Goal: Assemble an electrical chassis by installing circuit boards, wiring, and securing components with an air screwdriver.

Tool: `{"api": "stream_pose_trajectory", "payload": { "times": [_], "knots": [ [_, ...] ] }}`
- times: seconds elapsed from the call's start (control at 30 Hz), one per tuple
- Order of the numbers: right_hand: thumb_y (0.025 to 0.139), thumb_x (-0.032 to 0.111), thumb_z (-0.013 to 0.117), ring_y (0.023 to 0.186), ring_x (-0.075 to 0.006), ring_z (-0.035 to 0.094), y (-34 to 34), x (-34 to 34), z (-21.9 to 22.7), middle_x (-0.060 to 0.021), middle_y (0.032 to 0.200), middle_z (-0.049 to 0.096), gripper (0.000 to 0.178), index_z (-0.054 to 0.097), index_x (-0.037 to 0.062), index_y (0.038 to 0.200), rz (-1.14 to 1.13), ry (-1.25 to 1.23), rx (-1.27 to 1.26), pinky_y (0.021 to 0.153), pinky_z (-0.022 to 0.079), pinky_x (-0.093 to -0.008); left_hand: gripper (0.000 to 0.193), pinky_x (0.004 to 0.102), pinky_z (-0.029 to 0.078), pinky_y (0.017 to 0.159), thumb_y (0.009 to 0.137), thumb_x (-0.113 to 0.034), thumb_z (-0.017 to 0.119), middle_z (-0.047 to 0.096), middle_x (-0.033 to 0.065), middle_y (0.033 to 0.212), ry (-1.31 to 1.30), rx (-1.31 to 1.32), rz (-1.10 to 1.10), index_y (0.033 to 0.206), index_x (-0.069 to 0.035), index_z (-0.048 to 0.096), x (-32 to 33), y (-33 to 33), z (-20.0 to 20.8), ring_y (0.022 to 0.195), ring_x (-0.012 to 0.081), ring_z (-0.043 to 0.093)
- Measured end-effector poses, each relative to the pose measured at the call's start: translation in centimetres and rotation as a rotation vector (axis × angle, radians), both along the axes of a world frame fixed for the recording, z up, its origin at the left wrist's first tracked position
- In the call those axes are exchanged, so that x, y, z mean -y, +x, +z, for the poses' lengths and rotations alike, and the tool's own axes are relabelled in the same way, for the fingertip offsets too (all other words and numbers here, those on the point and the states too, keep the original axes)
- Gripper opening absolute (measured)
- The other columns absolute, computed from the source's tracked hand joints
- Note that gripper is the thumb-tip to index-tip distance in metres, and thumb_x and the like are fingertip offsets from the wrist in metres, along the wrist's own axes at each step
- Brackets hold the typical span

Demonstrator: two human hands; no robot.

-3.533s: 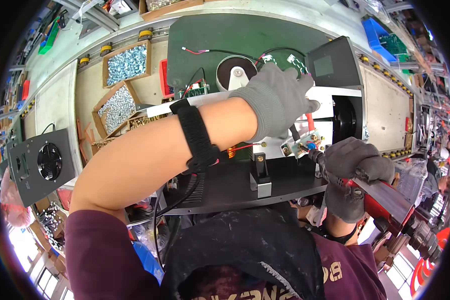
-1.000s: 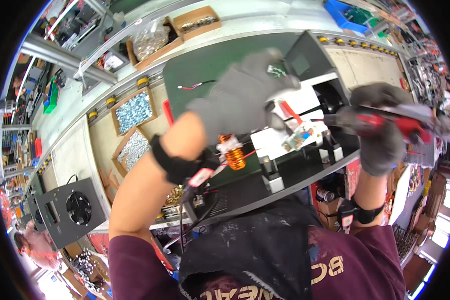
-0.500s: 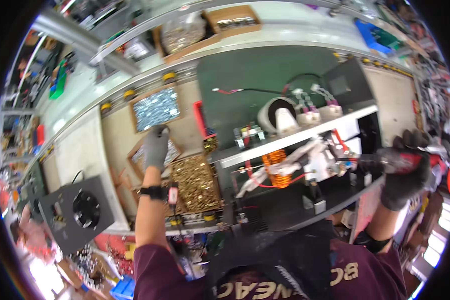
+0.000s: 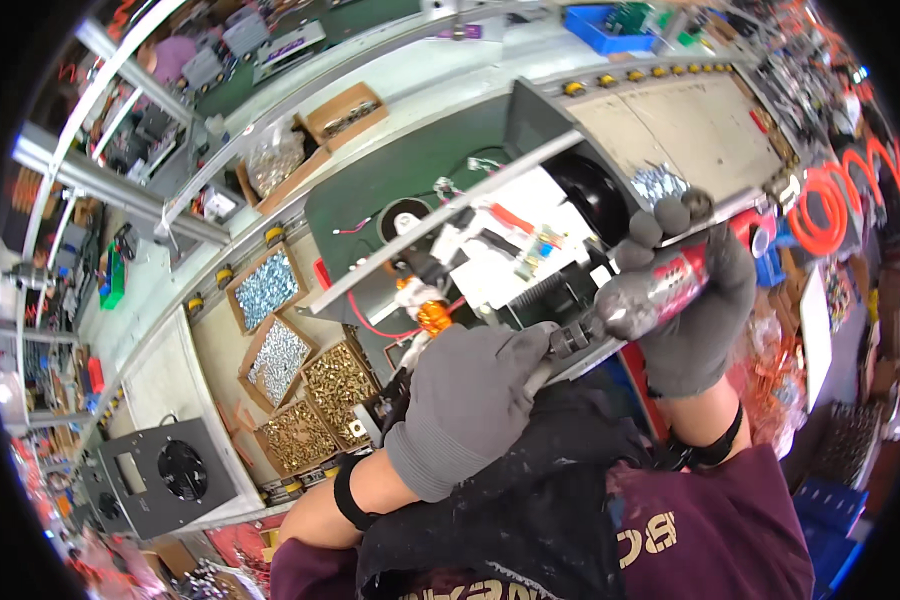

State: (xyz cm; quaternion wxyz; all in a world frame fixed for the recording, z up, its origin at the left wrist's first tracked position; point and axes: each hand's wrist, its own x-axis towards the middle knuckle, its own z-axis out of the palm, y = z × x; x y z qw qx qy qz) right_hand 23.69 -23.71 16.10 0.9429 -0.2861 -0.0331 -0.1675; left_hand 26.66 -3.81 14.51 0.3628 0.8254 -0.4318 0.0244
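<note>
Grips a red power driver point(image 4: 678, 282) in the right hand point(image 4: 695, 340), gloved in grey and closed around the barrel, with fingertips showing along the far side. Points the driver's dark nose point(image 4: 570, 341) leftward, right up to the fingertips of the left hand point(image 4: 470, 395). Curls the left hand narrow at that nose, also gloved; cannot tell whether anything small lies inside, with the glove hiding it. Covers part of the open unit's near edge with both hands and the driver.

Has a copper coil point(image 4: 433, 316) just past the left hand, and a circuit board point(image 4: 540, 252) beyond the gap between the two hands, near a thick red lead point(image 4: 510, 219) and a white sheet point(image 4: 550, 200). Has a pale metal rail point(image 4: 450, 220) slanting between the left hand and a white ring point(image 4: 403, 222), in the way of a straight path. Has a round black part point(image 4: 588, 195) beyond the right hand's fingers, near a silvery pile point(image 4: 660, 183) on the beige tabletop point(image 4: 675, 115).

Has boxed brass fasteners point(image 4: 338, 385) left of the left hand, with a dark panel point(image 4: 175, 475) farther left, and a coiled red hose point(image 4: 820, 215) right of the right hand. Shows a blue bin point(image 4: 610, 40) far beyond both.
</note>
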Motion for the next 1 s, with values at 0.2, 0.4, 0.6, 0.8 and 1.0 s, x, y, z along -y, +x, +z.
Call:
{"api": "stream_pose_trajectory", "payload": {
  "times": [0.2, 0.4, 0.6, 0.8, 1.0],
  "knots": [
    [0.083, 0.021, 0.058, 0.089, -0.0241, 0.054, -7.6, 9.4, 1.1, -0.0117, 0.097, 0.056, 0.030, 0.049, 0.0027, 0.104, -0.284, 0.011, 0.091, 0.077, 0.050, -0.0377, 0.026, 0.0251, 0.045, 0.073, 0.091, -0.023, 0.052, 0.058, 0.0050, 0.077, 0.062, -0.769, -0.024, 0.100, -0.001, 0.060, 5.0, -4.5, -0.3, 0.077, 0.0136, 0.057],
    [0.081, 0.025, 0.060, 0.079, -0.0250, 0.055, -15.8, 13.2, -0.4, -0.0113, 0.087, 0.056, 0.031, 0.048, 0.0055, 0.100, -0.520, -0.106, 0.070, 0.069, 0.047, -0.0379, 0.029, 0.0206, 0.041, 0.061, 0.087, -0.019, 0.060, 0.054, 0.0017, 0.083, -0.269, -1.386, -0.007, 0.109, 0.000, 0.055, 14.2, -8.6, -2.4, 0.069, 0.0086, 0.048],
    [0.076, 0.027, 0.062, 0.075, -0.0259, 0.057, -22.8, 17.5, -1.5, -0.0123, 0.082, 0.055, 0.034, 0.047, 0.0070, 0.099, -0.669, -0.149, 0.012, 0.065, 0.047, -0.0395, 0.019, 0.0257, 0.049, 0.059, 0.089, -0.008, 0.054, 0.055, 0.0097, 0.085, -0.534, -1.855, -0.052, 0.104, 0.003, 0.049, 22.2, -15.0, -3.1, 0.068, 0.0130, 0.054],
    [0.077, 0.025, 0.065, 0.068, -0.0228, 0.053, -27.2, 20.6, -2.3, -0.0102, 0.078, 0.050, 0.036, 0.045, 0.0082, 0.102, -0.748, -0.326, -0.024, 0.060, 0.046, -0.0369, 0.017, 0.0222, 0.053, 0.055, 0.092, -0.011, 0.051, 0.058, 0.0086, 0.085, -0.555, -2.068, -0.127, 0.102, 0.002, 0.049, 27.3, -19.9, -4.8, 0.064, 0.0110, 0.058],
    [0.075, 0.024, 0.070, 0.065, -0.0164, 0.048, -29.2, 23.0, -1.7, -0.0053, 0.076, 0.047, 0.035, 0.047, 0.0140, 0.099, -0.623, -0.273, -0.009, 0.053, 0.044, -0.0338, 0.016, 0.0206, 0.046, 0.050, 0.094, -0.019, 0.046, 0.057, 0.0072, 0.076, -0.480, -2.243, -0.209, 0.092, -0.004, 0.049, 29.3, -21.5, -5.5, 0.059, 0.0099, 0.054]
  ]
}}
